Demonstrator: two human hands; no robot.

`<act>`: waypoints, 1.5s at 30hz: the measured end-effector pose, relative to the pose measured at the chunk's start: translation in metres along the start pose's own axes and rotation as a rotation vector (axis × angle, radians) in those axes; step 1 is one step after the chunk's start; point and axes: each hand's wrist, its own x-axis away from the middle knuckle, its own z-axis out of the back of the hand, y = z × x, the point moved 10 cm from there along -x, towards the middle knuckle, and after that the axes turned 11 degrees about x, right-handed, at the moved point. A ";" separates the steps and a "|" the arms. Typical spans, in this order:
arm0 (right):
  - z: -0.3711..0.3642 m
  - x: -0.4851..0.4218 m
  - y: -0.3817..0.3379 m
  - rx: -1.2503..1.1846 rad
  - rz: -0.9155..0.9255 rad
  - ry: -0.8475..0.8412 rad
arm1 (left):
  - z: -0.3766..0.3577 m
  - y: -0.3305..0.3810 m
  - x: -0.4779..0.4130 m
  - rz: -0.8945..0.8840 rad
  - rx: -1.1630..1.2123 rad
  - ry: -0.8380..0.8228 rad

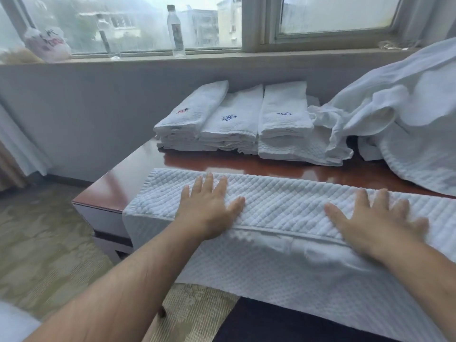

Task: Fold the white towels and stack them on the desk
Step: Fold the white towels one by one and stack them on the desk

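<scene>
A white quilted towel [283,201] lies along the near edge of the red-brown desk [118,183], folded lengthwise, with its lower layer hanging over the front. My left hand [209,206] presses flat on the towel's left part, fingers spread and straight. On the right part my right hand [375,223] also lies flat with fingers spread; it looks slightly blurred. Three stacks of folded white towels [232,122] with small embroidered marks sit side by side at the back of the desk.
A heap of unfolded white towels [407,119] fills the desk's right side. On the windowsill stand a clear water bottle [175,30], a glass [114,49] and a plastic bag [48,44]. Patterned carpet [49,243] lies left of the desk.
</scene>
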 end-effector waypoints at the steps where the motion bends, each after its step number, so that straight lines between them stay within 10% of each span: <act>1: 0.000 -0.004 -0.002 0.011 0.003 0.010 | 0.001 0.000 -0.005 -0.002 -0.013 0.000; 18: 0.033 -0.043 0.002 -0.303 0.183 0.206 | 0.011 0.056 -0.037 -0.027 0.118 0.079; 25: 0.005 -0.033 0.173 -0.138 -0.369 0.129 | -0.047 0.237 -0.007 -0.482 0.176 0.040; 34: -0.018 -0.064 0.204 -0.176 -0.330 0.097 | -0.082 0.281 -0.007 -0.655 0.055 -0.073; 39: -0.002 -0.051 0.233 -0.504 -0.419 0.371 | -0.082 0.282 -0.005 -0.681 0.084 -0.077; 45: 0.000 -0.035 0.264 -0.272 -0.573 0.324 | -0.081 0.285 -0.001 -0.709 0.091 -0.088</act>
